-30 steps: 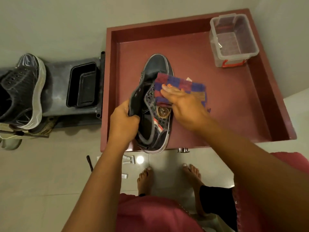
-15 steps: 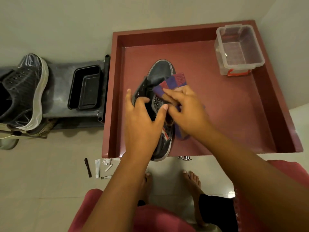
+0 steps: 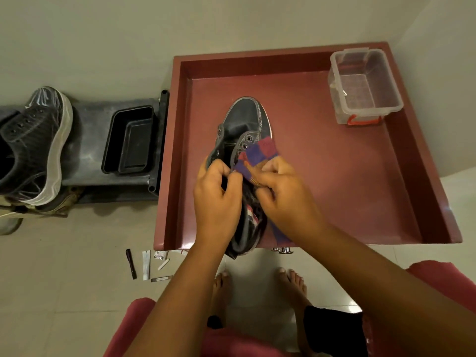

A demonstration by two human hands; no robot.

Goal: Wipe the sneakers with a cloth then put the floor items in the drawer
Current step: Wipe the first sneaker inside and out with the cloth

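A dark high-top sneaker [image 3: 244, 119] lies in the open red drawer [image 3: 334, 181], toe pointing away from me. My left hand [image 3: 216, 199] grips its left collar edge, fingers curled over the rim. My right hand [image 3: 280, 199] holds a blue-and-red checked cloth [image 3: 257, 155] against the right side of the sneaker's opening. A second dark sneaker with a white sole [image 3: 33, 148] stands on a grey stand at the far left. Several small items [image 3: 146, 264] lie on the floor in front of the drawer's left corner.
A clear plastic box [image 3: 365, 86] sits in the drawer's far right corner. A black tray [image 3: 128, 140] rests on the grey stand [image 3: 87, 150] left of the drawer. My bare feet [image 3: 257, 287] stand on the tiled floor below the drawer front.
My left hand went from spread over the sneaker to gripping its collar. My right hand bunched the cloth and drew it back toward the sneaker's opening.
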